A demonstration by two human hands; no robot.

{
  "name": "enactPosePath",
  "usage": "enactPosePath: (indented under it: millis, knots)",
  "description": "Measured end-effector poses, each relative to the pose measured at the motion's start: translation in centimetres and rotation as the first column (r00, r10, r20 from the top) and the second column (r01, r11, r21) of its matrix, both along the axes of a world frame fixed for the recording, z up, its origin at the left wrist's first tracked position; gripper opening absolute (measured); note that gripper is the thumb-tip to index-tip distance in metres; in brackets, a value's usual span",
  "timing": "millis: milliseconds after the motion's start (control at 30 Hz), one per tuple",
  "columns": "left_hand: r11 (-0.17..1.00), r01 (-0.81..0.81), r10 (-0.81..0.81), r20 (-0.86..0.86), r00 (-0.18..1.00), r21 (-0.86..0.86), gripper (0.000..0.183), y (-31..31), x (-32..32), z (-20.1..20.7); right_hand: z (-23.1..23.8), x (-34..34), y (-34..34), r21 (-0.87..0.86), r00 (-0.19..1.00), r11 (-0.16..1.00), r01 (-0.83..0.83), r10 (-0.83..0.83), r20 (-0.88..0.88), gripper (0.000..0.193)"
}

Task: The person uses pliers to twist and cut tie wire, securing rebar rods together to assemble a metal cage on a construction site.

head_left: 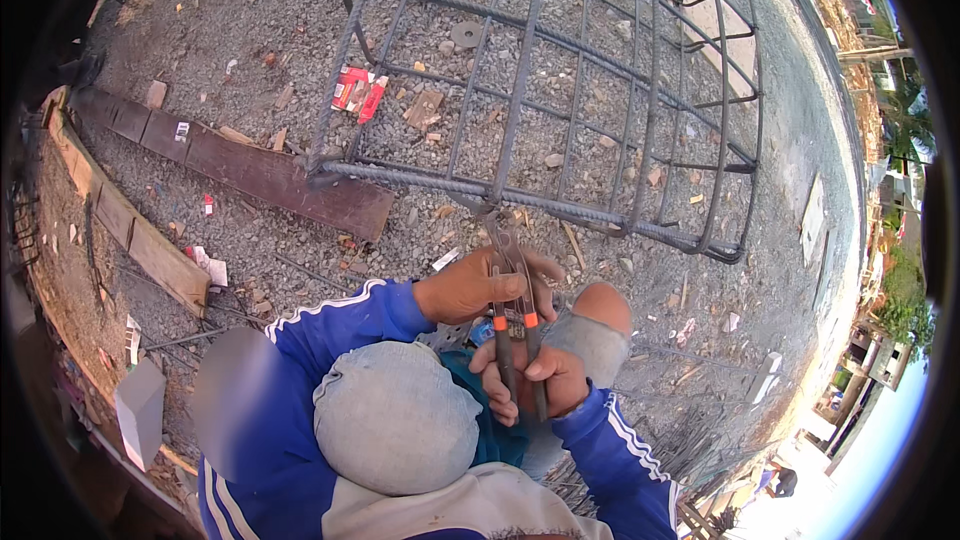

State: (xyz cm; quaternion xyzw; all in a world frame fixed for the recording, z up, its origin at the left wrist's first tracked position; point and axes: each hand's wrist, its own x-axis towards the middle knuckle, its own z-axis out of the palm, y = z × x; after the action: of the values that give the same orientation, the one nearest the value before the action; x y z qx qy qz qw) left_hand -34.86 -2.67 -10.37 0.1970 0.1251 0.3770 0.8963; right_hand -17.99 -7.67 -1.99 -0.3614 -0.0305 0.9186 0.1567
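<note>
Long-handled pincers (531, 336) with dark grips and orange bands lie between my hands, their jaws pointing up at the near bar of a steel rebar cage (520, 90). My left hand (465, 287) is closed around their upper part, just below the jaws, its thumb across the metal. Lower down, my right hand (562, 376) grips the handles, which stand slightly apart. The jaw tips meet the cage near a crossing of ribbed bars; whether they bite on anything there is too small to tell. My knees, in pale worn denim, are on both sides of the tool.
Gravelly ground surrounds the cage. Inside its frame lies a crumpled red-and-white packet (358, 93); a round washer-like disc (465, 34) is beyond. Brown planks (290, 185) and a lighter board (140, 235) stretch to the left, near a grey block (140, 412).
</note>
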Motion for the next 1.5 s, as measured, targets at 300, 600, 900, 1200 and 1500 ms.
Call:
enactPosePath:
  millis: [300,600,900,1200,1500]
  knots:
    - [0.984,0.162,-0.173,-0.169,0.970,-0.080,0.050,-0.7,-2.4,2.1,-1.1,0.2,-3.2,0.124,0.986,0.992,0.022,-0.001,-0.167,0.044]
    - [0.973,0.107,-0.142,-0.167,0.976,-0.205,0.042,-2.4,-1.0,-0.1,0.2,0.3,-4.8,0.280,0.986,0.959,0.038,-0.082,0.146,0.038]
    - [0.973,0.187,-0.210,-0.177,0.962,-0.137,0.055,-1.0,3.4,1.0,-0.4,3.7,-6.3,0.399,0.945,0.910,0.114,-0.224,0.239,0.031]
    - [0.921,0.335,-0.116,-0.679,0.725,0.200,0.040,-0.3,3.9,1.7,-3.1,3.5,-8.1,0.591,0.635,0.751,-0.296,-0.308,0.709,0.031]
    - [0.925,0.018,0.319,-0.802,0.506,0.379,0.032,-1.4,1.0,0.3,-2.5,3.0,-7.2,0.518,0.765,0.826,0.223,-0.478,0.432,0.035]
